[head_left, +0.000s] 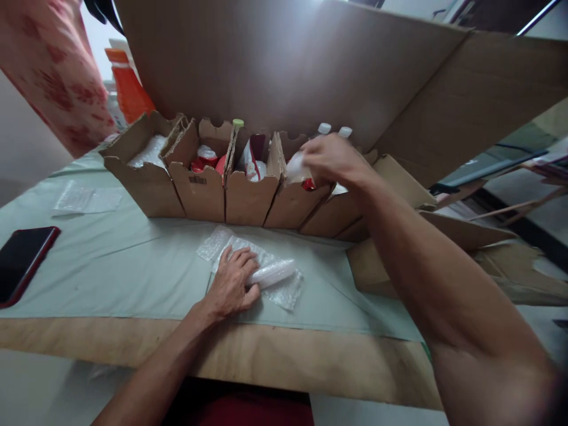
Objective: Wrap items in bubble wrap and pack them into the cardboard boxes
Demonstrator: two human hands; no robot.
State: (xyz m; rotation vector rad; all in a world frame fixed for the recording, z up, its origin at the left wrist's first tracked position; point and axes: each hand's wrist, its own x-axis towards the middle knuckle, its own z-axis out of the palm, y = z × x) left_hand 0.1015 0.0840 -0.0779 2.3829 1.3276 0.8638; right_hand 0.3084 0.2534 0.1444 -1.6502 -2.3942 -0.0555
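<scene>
My left hand [235, 278] presses on a piece of bubble wrap [275, 273] on the table, rolled round something I cannot make out. Its fingers curve over the left end of the roll, with the thumb on the near side. Further off, my right hand [326, 157] reaches over a cardboard bin [293, 208] in the row, its fingers closed and slightly blurred. A whitish thing [296, 167] shows at the fingertips, too blurred to name. Something shiny and red [309, 184] lies just below it in the bin.
Several cardboard bins stand side by side, one with bubble wrap [151, 151], another with red packets [208, 161]. A tall cardboard panel [275, 65] rises behind them. Left are a phone [24, 260], a clear plastic sleeve [86, 199] and an orange bottle [128, 89]. Another cardboard box [370, 266] sits right.
</scene>
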